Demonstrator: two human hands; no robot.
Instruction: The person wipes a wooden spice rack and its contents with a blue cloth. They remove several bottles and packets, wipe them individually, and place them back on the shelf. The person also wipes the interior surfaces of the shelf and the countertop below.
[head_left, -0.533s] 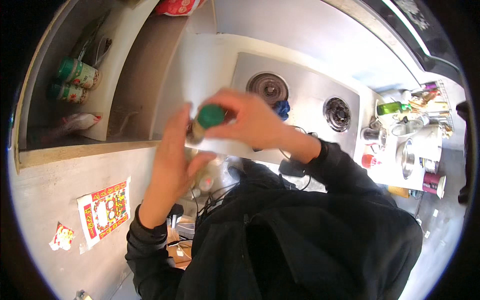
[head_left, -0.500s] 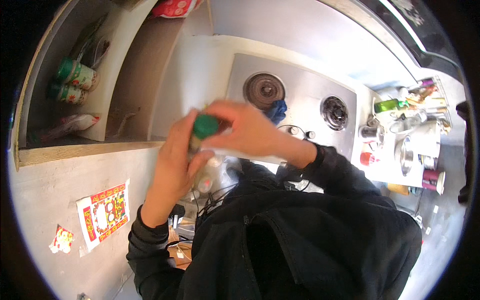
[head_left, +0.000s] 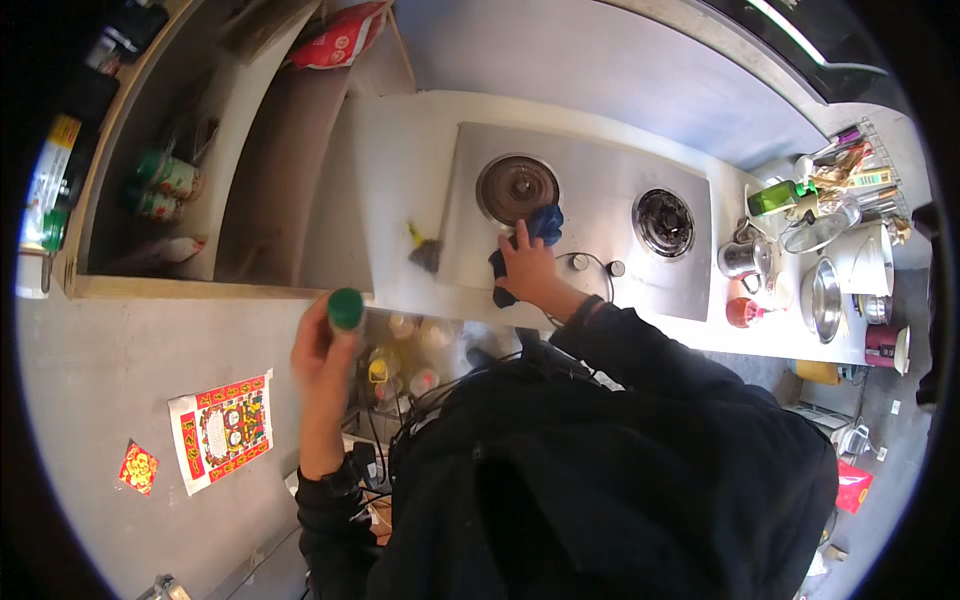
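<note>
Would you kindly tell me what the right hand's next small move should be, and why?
I would probably close the right hand around the crumpled dark blue cloth on the silver metal stovetop: its fingers are spread over the cloth, while the left hand is occupied, holding the cylindrical green-capped jar.
</note>
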